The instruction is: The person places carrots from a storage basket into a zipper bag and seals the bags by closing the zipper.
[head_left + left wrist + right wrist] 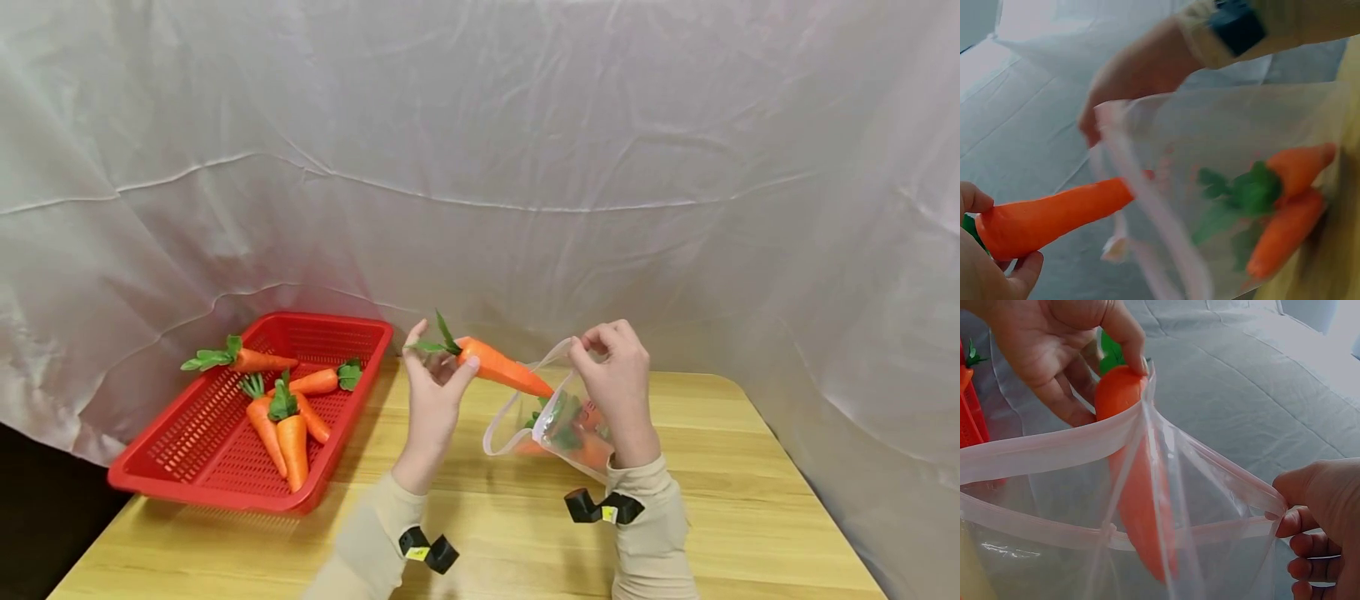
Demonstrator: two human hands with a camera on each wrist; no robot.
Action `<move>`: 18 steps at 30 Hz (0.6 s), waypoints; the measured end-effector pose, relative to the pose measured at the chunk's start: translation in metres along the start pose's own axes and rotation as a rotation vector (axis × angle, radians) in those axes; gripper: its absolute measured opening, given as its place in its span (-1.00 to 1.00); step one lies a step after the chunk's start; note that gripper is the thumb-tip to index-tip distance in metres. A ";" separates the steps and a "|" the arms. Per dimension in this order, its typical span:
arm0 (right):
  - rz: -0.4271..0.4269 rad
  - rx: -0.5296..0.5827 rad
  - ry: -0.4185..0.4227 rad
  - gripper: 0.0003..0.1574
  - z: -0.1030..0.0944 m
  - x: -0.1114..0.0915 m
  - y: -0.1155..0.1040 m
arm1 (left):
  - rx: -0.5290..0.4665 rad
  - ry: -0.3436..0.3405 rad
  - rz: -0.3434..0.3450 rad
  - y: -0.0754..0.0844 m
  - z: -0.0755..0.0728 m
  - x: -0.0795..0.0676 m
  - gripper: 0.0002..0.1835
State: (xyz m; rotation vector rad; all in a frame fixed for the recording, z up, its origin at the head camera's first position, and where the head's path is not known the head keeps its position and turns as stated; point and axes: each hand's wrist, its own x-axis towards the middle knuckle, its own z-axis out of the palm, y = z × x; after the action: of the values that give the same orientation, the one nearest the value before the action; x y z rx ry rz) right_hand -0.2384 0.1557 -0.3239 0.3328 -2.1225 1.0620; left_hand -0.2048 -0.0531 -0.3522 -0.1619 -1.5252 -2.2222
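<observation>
My left hand [435, 392] pinches an orange carrot [501, 367] by its thick, leafy end. The carrot's tip points right and down, at the mouth of a clear zip bag [577, 433]. In the left wrist view the tip of the carrot [1060, 212] overlaps the bag's whitish rim. My right hand [618, 383] pinches the upper corner of that rim between thumb and finger, and the mouth gapes toward the left. Inside the bag [1166, 137], near its bottom, lie carrots [1291, 231] with green leaves.
A red plastic basket [330, 483] stands on the left of the wooden table [510, 533]. Several carrots [294, 450] lie in it, one with its leaves over the left rim. A grey cloth [480, 167] hangs behind the table.
</observation>
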 end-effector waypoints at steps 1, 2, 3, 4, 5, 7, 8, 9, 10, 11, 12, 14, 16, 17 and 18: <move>-0.002 0.001 0.000 -0.79 0.000 0.000 0.000 | 0.004 -0.020 0.008 -0.002 0.002 -0.002 -0.11; -0.004 0.002 0.001 -0.79 0.000 0.000 0.000 | 0.007 -0.039 0.013 -0.005 0.004 -0.005 -0.10; -0.006 0.003 0.003 -0.79 0.000 0.000 0.000 | 0.010 -0.059 0.017 -0.007 0.007 -0.007 -0.09; -0.007 0.004 0.005 -0.79 0.000 0.000 0.000 | 0.015 -0.079 0.020 -0.009 0.008 -0.009 -0.10; -0.009 0.005 0.006 -0.79 0.000 0.001 0.000 | 0.020 -0.096 0.020 -0.011 0.010 -0.011 -0.12; -0.010 0.006 0.007 -0.79 0.001 0.001 0.000 | 0.034 -0.127 0.016 -0.015 0.013 -0.015 -0.19; -0.010 0.007 0.008 -0.79 0.001 0.001 0.000 | 0.041 -0.139 0.010 -0.017 0.014 -0.017 -0.24; -0.009 0.006 0.008 -0.79 0.001 0.001 0.000 | 0.045 -0.151 0.005 -0.019 0.015 -0.018 -0.29; -0.010 0.005 0.008 -0.79 0.001 0.001 0.000 | 0.055 -0.163 0.000 -0.020 0.016 -0.019 -0.34; -0.011 0.004 0.008 -0.80 0.001 0.001 0.000 | 0.067 -0.170 -0.005 -0.022 0.017 -0.020 -0.40; -0.009 0.004 0.008 -0.80 0.001 0.001 0.000 | 0.081 -0.179 -0.007 -0.023 0.018 -0.021 -0.46; -0.009 0.002 0.008 -0.80 0.001 0.001 0.000 | 0.113 -0.193 -0.012 -0.025 0.019 -0.023 -0.56; -0.011 0.000 0.008 -0.80 0.001 0.001 0.000 | 0.149 -0.203 -0.011 -0.027 0.020 -0.024 -0.62; -0.011 -0.001 0.008 -0.81 0.001 0.001 0.000 | 0.165 -0.204 -0.011 -0.027 0.021 -0.025 -0.64; -0.010 -0.001 0.008 -0.81 0.001 0.001 0.000 | 0.179 -0.204 -0.010 -0.028 0.022 -0.026 -0.65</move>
State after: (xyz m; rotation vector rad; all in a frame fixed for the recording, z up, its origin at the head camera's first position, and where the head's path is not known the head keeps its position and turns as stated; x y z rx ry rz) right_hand -0.2396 0.1549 -0.3238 0.3378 -2.1118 1.0547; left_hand -0.1967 -0.0178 -0.3764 -0.3345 -1.8271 -2.1162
